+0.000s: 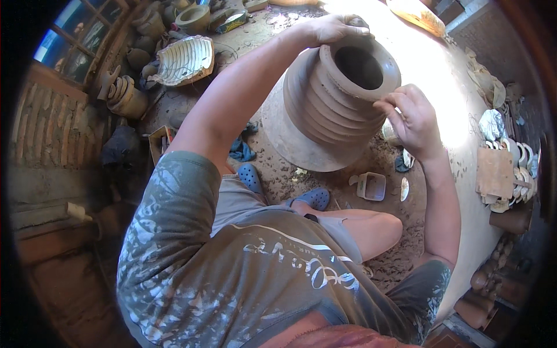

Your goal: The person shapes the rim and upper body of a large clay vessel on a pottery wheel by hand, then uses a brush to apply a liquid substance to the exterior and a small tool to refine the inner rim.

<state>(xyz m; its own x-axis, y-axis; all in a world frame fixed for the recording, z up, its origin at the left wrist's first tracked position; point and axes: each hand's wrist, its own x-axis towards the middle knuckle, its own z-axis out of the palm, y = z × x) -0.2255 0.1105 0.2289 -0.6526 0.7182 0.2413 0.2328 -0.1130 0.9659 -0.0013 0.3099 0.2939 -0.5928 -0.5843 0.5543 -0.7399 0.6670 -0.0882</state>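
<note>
A tall grey-brown clay pot [333,95] with ridged coils round its wall stands on a round wheel disc [290,148] in front of me. Its mouth is wide and dark inside. My left hand [341,28] reaches over to the far left of the rim, its fingers curled against the clay and partly hidden. On the near right side, my right hand [413,120] has thumb and fingers pinched together at the rim's outer edge. Whether anything small is between those fingertips I cannot make out.
Clay scraps litter the floor around the wheel. Near my foot sit a small plastic tub [371,187] and a blue cloth [241,149]. A ribbed pale mold [184,60] and several pots line the left. Stacked pottery pieces [510,174] stand at the right wall.
</note>
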